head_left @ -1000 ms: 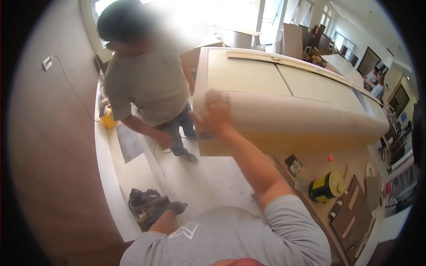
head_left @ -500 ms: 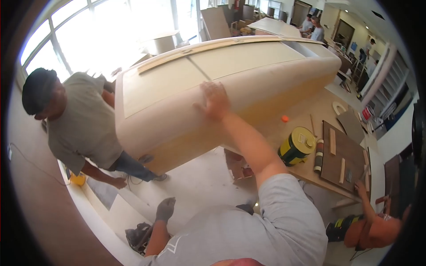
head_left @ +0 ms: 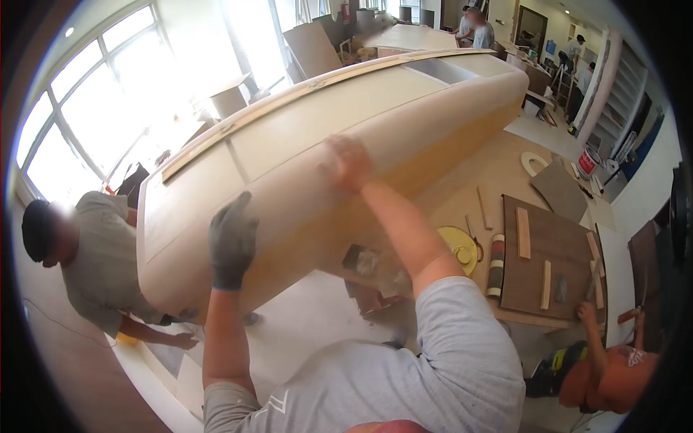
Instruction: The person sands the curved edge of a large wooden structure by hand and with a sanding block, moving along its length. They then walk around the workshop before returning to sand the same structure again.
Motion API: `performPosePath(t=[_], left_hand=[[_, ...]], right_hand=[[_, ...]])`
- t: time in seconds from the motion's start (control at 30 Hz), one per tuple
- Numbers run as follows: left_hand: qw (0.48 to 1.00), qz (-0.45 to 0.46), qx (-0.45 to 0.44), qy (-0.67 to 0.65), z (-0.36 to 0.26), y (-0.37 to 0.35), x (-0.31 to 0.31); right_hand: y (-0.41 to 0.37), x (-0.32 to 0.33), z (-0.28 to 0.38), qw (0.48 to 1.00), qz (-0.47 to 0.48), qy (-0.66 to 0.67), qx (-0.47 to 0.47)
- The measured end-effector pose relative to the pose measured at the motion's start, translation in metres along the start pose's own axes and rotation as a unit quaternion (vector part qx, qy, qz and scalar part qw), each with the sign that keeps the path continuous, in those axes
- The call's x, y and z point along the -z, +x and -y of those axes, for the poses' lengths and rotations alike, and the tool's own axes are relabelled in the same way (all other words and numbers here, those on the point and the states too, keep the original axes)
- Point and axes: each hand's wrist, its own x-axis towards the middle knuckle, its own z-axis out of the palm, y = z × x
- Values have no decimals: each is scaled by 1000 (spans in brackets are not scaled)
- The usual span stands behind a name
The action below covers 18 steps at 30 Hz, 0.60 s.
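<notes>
A long pale panelled piece with a rounded edge [head_left: 411, 133] stretches across the middle of the view, a thin wooden strip [head_left: 278, 94] running along its far side. My left hand [head_left: 232, 242], in a dark grey glove, is raised at the near rounded side, fingers upward and not wrapped round anything. Bare and a little blurred, my right hand [head_left: 348, 166] lies over the same rounded edge farther along, its fingers extended and the thumb apart.
At the left, a person in a dark cap [head_left: 94, 252] stands by the piece's end. A round yellow-lidded can [head_left: 460, 249], a roll [head_left: 496, 265] and a brown board [head_left: 559, 252] lie on the worktable at right. A person in orange [head_left: 613, 375] reaches to that board.
My left hand has risen from low beside my body to the rounded edge. My right hand stays over that edge. The whole view has shifted, and the can now shows mostly its lid.
</notes>
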Motion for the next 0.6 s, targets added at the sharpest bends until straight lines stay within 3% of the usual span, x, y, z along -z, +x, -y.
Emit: performPosePath(t=[0.03,0.2,0.3,0.4,0.6], left_hand=[[998,-24,-38,32,4,16,-14],[983,-12,2,186,17,28,-61],[980,-11,5,200,17,20,-60],[975,-7,4,223,12,20,-61],[972,-11,34,231,6,23,-64]], right_hand=[[1,7,-42,999,-10,-21,-24],[10,33,-204,984,-34,-85,-152],[16,37,-160,990,60,-82,-99],[5,50,-161,998,2,-32,56],[22,67,-323,981,-31,-117,-153]])
